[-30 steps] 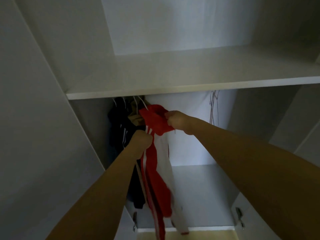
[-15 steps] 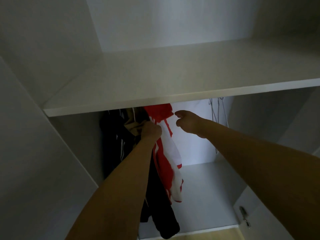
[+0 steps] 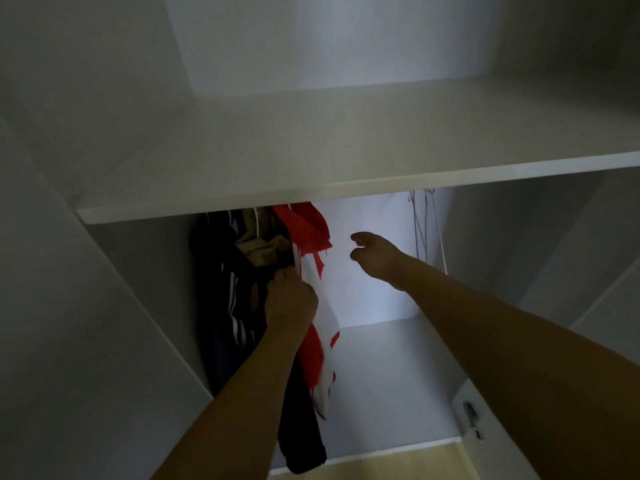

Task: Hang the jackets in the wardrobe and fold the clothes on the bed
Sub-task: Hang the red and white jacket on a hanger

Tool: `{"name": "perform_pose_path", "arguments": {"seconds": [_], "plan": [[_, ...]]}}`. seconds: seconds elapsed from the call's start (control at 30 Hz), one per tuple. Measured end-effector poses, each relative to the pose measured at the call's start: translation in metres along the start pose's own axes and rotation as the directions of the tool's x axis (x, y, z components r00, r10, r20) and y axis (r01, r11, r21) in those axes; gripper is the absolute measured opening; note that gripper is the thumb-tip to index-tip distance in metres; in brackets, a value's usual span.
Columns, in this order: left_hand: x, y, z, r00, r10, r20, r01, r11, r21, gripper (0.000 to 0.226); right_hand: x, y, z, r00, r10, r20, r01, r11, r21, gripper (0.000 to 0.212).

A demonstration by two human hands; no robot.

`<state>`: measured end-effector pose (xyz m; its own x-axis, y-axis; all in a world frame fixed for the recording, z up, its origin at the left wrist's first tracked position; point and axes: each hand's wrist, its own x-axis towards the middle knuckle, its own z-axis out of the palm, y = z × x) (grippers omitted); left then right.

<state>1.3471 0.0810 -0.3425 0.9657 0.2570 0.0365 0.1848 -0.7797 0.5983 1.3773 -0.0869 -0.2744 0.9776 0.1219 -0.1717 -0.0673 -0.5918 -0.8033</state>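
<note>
A red and white jacket [image 3: 313, 233] hangs in the white wardrobe [image 3: 242, 188], its top hidden under the shelf. My left hand [image 3: 290, 301] grips the jacket's front edge, fingers curled into the fabric. My right hand [image 3: 375, 256] floats to the right of the jacket, apart from it, fingers loosely bent and holding nothing. To the left hang a tan jacket [image 3: 261, 249] and a dark jacket with white stripes [image 3: 225, 271].
Empty wire hangers [image 3: 424, 230] dangle at the right end of the rail. A dark garment [image 3: 301, 431] hangs low under my left forearm. A door hinge [image 3: 471, 419] sits at the lower right. The wardrobe's right half holds open space.
My right hand let go of the red jacket's collar and drew away to the right. The jacket now hangs under the shelf. My left hand slid lower on the jacket.
</note>
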Motion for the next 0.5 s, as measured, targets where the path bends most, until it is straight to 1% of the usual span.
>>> {"name": "perform_pose_path", "arguments": {"seconds": [0.03, 0.07, 0.1, 0.13, 0.17, 0.27, 0.37, 0.43, 0.5], "plan": [[-0.007, -0.004, 0.005, 0.996, 0.08, -0.039, -0.076, 0.993, 0.094, 0.036, -0.005, 0.008, -0.002, 1.0, 0.018, -0.025, -0.018, 1.0, 0.008, 0.053], [-0.016, -0.004, 0.008, 0.98, 0.186, -0.065, -0.166, 0.958, 0.233, 0.039, -0.01, 0.018, -0.005, 0.998, 0.036, -0.056, -0.035, 0.999, 0.013, 0.052], [-0.021, -0.004, 0.012, 0.953, 0.294, -0.077, -0.247, 0.895, 0.371, 0.042, -0.016, 0.029, -0.008, 0.995, 0.053, -0.088, -0.052, 0.999, 0.011, 0.051], [-0.021, -0.001, 0.016, 0.917, 0.393, -0.075, -0.316, 0.826, 0.466, 0.045, -0.023, 0.04, -0.012, 0.99, 0.07, -0.121, -0.071, 0.998, -0.002, 0.051], [-0.02, 0.006, 0.02, 0.887, 0.459, -0.054, -0.373, 0.78, 0.502, 0.047, -0.032, 0.051, -0.016, 0.984, 0.088, -0.153, -0.092, 0.996, -0.021, 0.05], [-0.022, 0.025, 0.041, 0.835, 0.545, 0.076, -0.507, 0.707, 0.494, 0.049, -0.06, 0.081, -0.026, 0.958, 0.146, -0.247, -0.16, 0.986, -0.038, 0.048], [-0.039, 0.046, 0.071, 0.784, 0.588, 0.197, -0.61, 0.672, 0.421, 0.05, -0.096, 0.109, -0.038, 0.931, 0.201, -0.306, -0.232, 0.97, -0.068, 0.048], [-0.057, 0.068, 0.092, 0.715, 0.652, 0.253, -0.696, 0.625, 0.354, 0.051, -0.126, 0.131, -0.051, 0.901, 0.267, -0.342, -0.307, 0.949, -0.068, 0.049], [-0.084, 0.097, 0.111, 0.643, 0.718, 0.267, -0.764, 0.579, 0.286, 0.051, -0.163, 0.154, -0.065, 0.865, 0.322, -0.384, -0.372, 0.926, -0.061, 0.05]]}}
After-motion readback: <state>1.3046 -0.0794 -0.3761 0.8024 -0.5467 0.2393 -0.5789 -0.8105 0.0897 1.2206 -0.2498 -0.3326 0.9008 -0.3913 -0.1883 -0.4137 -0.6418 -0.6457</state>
